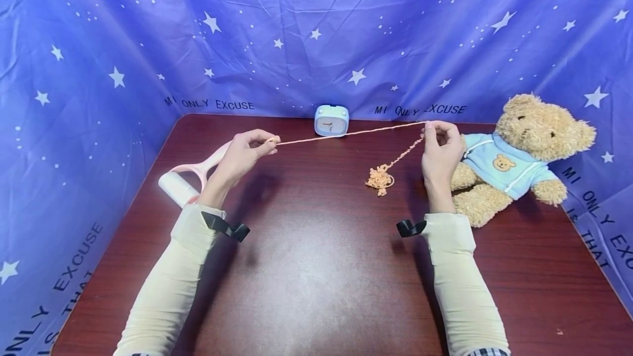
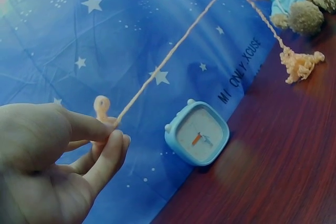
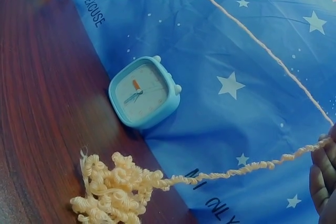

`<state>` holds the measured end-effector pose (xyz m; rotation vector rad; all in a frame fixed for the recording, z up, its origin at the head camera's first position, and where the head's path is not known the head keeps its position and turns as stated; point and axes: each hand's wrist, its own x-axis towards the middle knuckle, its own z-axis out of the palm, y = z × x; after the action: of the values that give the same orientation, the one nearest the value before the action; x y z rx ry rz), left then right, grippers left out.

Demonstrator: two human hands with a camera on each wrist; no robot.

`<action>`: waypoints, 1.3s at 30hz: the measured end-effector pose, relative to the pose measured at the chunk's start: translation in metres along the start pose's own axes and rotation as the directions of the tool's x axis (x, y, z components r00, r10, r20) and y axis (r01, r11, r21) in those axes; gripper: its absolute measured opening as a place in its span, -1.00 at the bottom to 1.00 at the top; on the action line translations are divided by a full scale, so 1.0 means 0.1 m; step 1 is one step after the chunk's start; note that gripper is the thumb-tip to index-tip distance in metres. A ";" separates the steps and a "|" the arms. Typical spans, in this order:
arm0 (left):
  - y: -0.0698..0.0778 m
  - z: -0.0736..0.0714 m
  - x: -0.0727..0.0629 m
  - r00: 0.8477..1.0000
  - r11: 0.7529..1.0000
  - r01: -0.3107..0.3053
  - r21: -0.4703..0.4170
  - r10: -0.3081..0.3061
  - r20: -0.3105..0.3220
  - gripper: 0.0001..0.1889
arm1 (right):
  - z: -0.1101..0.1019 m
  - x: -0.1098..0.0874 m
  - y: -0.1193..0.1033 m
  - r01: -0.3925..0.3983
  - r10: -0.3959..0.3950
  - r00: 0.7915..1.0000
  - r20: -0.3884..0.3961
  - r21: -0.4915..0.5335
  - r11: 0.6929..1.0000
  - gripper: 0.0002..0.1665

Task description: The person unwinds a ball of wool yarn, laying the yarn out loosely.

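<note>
A peach yarn cord runs almost straight between both hands above the table. My left hand pinches one end between thumb and fingers, and a small loop of the yarn pokes up behind the fingertips. My right hand pinches the cord farther along, at a slightly higher point. From the right fingers a twisted, crinkled length slants down to a curly bunch of the same yarn. In the right wrist view only the edge of the right hand shows.
A blue alarm clock stands at the table's back edge, behind the cord. Right of the right hand sits a teddy bear in a blue shirt. A pink-handled lint roller lies beside the left forearm. Starry blue cloth encloses the table.
</note>
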<state>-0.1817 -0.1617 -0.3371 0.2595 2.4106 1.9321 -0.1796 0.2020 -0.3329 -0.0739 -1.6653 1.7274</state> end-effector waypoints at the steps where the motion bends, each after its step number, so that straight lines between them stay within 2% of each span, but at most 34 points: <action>1: 0.00 0.00 0.00 1.000 1.000 0.000 -0.026 0.000 0.000 -0.74 | 0.00 0.00 0.00 0.001 -0.001 1.000 0.000 -0.007 1.000 -0.95; 5: -0.01 0.02 0.02 1.000 0.992 0.003 -0.123 -0.006 -0.025 -0.79 | -0.02 -0.01 0.00 -0.004 0.004 1.000 -0.002 -0.044 0.999 -0.92; 10: -0.02 0.02 0.05 0.990 0.984 -0.001 -0.177 -0.024 -0.141 -0.93 | -0.05 -0.02 0.00 0.000 0.001 1.000 0.008 -0.093 0.996 -0.93; 15: -0.01 0.01 0.06 0.960 0.976 -0.011 -0.216 -0.051 -0.275 -0.90 | -0.07 -0.01 0.05 0.013 -0.010 1.000 0.020 -0.151 0.988 -0.93; 19: -0.01 0.00 0.06 0.931 0.963 -0.040 -0.266 -0.061 -0.361 -0.86 | -0.12 0.03 0.19 0.018 -0.014 1.000 0.021 -0.221 0.975 -0.87; 26: -0.01 -0.04 0.07 0.888 0.938 -0.060 -0.343 -0.106 -0.447 -0.88 | -0.21 0.08 0.32 -0.021 0.026 1.000 0.012 -0.324 0.946 -0.90; 29: -0.02 -0.06 0.07 0.873 0.936 -0.051 -0.349 -0.128 -0.470 -0.89 | -0.24 0.08 0.33 -0.032 0.037 0.999 0.009 -0.347 0.937 -0.94; 34: -0.02 -0.08 0.08 0.843 0.955 -0.029 -0.294 -0.134 -0.520 -0.88 | -0.26 0.08 0.34 -0.030 0.042 0.999 0.022 -0.397 0.918 -0.94; 36: -0.02 -0.08 0.08 0.839 0.964 -0.030 -0.266 -0.120 -0.530 -0.89 | -0.26 0.07 0.36 -0.030 0.051 0.998 0.037 -0.435 0.900 -0.89; 39: -0.01 -0.06 0.09 0.847 0.967 -0.047 -0.252 -0.095 -0.523 -0.91 | -0.25 0.05 0.38 -0.025 0.070 0.995 0.071 -0.503 0.864 -0.81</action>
<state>-0.1913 -0.1669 -0.3362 -0.3726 2.3690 2.5437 -0.1881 0.2299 -0.3685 -0.2881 -2.1600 1.3003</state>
